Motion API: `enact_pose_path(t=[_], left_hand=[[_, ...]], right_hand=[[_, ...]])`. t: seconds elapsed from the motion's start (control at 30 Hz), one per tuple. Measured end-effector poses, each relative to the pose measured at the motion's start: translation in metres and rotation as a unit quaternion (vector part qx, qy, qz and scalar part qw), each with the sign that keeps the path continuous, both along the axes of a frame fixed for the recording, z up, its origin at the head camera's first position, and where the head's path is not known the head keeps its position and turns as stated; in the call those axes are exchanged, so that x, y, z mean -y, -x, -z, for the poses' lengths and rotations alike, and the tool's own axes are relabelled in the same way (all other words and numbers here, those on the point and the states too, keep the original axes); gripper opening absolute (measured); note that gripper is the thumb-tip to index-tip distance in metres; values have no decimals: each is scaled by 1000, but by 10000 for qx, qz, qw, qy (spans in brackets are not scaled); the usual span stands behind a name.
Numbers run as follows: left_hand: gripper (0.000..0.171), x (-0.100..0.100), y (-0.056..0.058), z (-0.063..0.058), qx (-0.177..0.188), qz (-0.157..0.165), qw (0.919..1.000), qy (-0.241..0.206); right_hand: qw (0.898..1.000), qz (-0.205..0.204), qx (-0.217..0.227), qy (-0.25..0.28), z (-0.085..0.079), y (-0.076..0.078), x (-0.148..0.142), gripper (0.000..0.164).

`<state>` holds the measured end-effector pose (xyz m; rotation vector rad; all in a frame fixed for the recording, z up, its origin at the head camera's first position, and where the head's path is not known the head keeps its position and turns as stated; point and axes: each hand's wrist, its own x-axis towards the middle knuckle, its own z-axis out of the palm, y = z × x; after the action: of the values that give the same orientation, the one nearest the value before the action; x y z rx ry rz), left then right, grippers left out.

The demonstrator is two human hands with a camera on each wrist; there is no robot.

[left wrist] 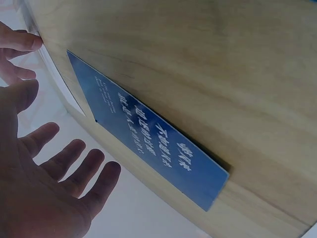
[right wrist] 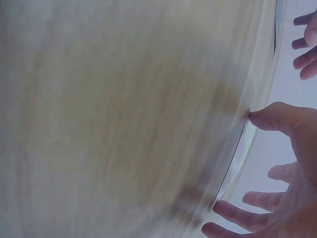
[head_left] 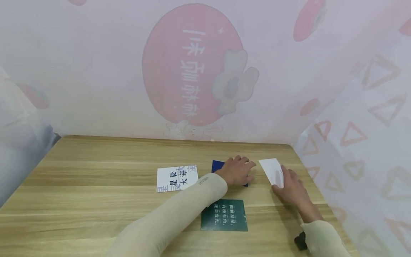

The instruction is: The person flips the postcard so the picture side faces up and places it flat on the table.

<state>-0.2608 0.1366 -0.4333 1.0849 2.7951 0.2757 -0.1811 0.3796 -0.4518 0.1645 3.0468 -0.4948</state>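
In the head view my left hand point(head_left: 237, 170) hovers over a dark blue card point(head_left: 217, 165) and hides most of it. Seen from the left wrist, the blue card point(left wrist: 148, 134) lies on the wood with white writing up, and the hand's spread fingers stay apart from it. My right hand point(head_left: 293, 189) holds a plain white card point(head_left: 271, 169) at the right of the table. From the right wrist, thumb and fingertips pinch opposite ends of this white card point(right wrist: 240, 153), which shows as a thin strip near the tabletop.
A white card with black and purple characters point(head_left: 176, 178) lies left of the blue one, partly behind the left sleeve. A green card point(head_left: 224, 216) with white writing lies nearer me. The wooden table point(head_left: 96, 171) ends at a patterned curtain point(head_left: 106, 89). A small black object point(head_left: 300, 241) sits by the right cuff.
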Motion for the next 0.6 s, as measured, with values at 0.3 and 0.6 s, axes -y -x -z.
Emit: enact_pose_path(t=[0.3,0.6], left_hand=[[58,-15,1,1,-103,18,9999,81],[50,-25,-2,2,-263,-110,9996,-51]], right_hand=[[10000,-76,-47,15,-1,-5,-5,101],[9999,-147,-57,15,-5,-16,-8,102]])
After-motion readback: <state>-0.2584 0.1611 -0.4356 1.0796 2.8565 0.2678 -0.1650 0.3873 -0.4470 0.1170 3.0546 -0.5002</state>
